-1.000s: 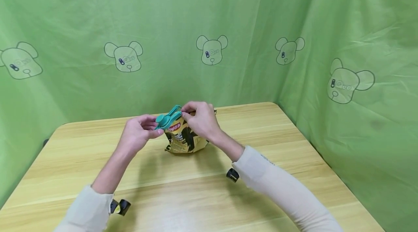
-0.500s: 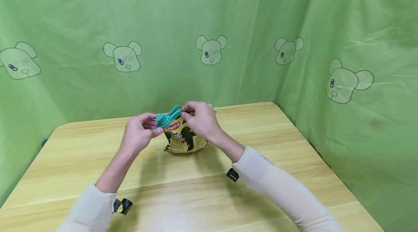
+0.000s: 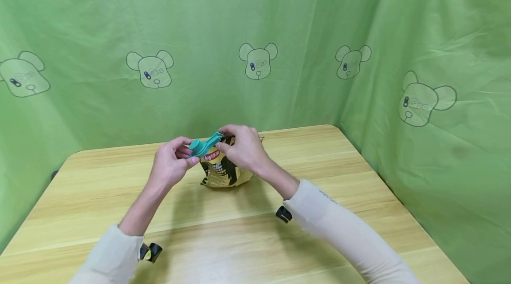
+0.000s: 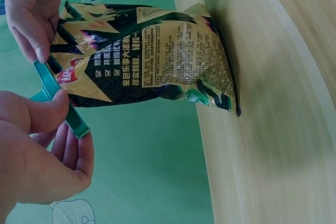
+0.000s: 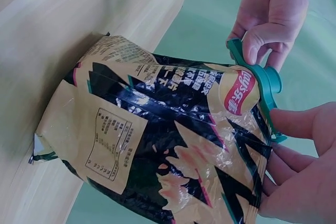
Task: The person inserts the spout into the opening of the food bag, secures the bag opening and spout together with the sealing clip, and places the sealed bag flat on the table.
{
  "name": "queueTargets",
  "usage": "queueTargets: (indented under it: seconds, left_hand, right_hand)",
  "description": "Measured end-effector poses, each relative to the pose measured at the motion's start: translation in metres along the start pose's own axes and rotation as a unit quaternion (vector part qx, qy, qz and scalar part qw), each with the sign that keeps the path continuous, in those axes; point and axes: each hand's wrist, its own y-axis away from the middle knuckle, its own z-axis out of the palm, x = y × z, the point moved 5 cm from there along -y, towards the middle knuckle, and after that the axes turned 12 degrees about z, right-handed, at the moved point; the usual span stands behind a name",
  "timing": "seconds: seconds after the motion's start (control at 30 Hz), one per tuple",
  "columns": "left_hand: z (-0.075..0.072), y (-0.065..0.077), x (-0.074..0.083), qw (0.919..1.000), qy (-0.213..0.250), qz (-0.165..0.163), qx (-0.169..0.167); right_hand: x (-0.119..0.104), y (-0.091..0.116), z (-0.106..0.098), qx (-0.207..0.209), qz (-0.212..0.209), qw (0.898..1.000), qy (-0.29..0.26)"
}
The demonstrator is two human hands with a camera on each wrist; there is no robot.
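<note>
A black-and-gold chip bag (image 3: pixel 223 168) stands upright on the table, with a teal sealing clip (image 3: pixel 205 145) with a round cap across its top edge. My left hand (image 3: pixel 169 164) holds the capped end of this clip between thumb and fingers, as the left wrist view shows. At the clip's other end, my right hand (image 3: pixel 247 148) pinches it against the top of the bag. In the right wrist view the right thumb lies on the clip (image 5: pixel 268 90), while the other fingers are partly hidden behind the bag (image 5: pixel 157 129).
The wood-grain table (image 3: pixel 223 239) extends around the bag. A green curtain (image 3: pixel 199 53) with bear drawings hangs behind it and at the sides. Small black devices (image 3: pixel 151 252) sit by both wrists.
The clip's two arms, spread apart a second ago, have come together at the bag's top. My right thumb has shifted down and left along the clip; my left hand has barely moved.
</note>
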Motion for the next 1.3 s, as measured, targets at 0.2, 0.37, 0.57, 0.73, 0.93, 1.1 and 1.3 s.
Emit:
queueTargets:
  seconds: [0.2,0.37,0.57,0.73,0.93,1.1,1.3]
  left_hand:
    - [0.001,0.000,0.002,1.0000,-0.003,0.003,-0.002]
    - [0.001,0.000,0.002,1.0000,0.003,0.004,-0.005]
    - [0.001,-0.001,0.000,0.9998,0.016,0.005,-0.008]
    - [0.001,-0.002,0.000,0.9998,0.005,0.002,-0.019]
    - [0.005,-0.004,0.007,0.9991,0.005,0.002,-0.042]
    - [0.008,-0.006,0.007,0.9978,0.051,-0.013,-0.040]
    - [0.011,-0.006,0.007,0.9977,0.060,-0.016,-0.027]
  right_hand:
    - [-0.003,0.001,0.001,-0.004,-0.006,1.000,-0.020]
    - [-0.003,0.001,0.002,0.001,-0.001,1.000,-0.032]
    - [0.000,0.000,0.004,0.012,-0.002,0.999,-0.044]
    - [0.002,-0.001,0.004,0.019,0.003,0.999,-0.049]
    - [0.003,-0.001,0.004,0.014,0.014,0.998,-0.057]
    - [0.002,0.000,0.004,0.015,0.015,0.998,-0.057]
    - [0.002,0.001,0.005,0.020,0.012,0.998,-0.055]
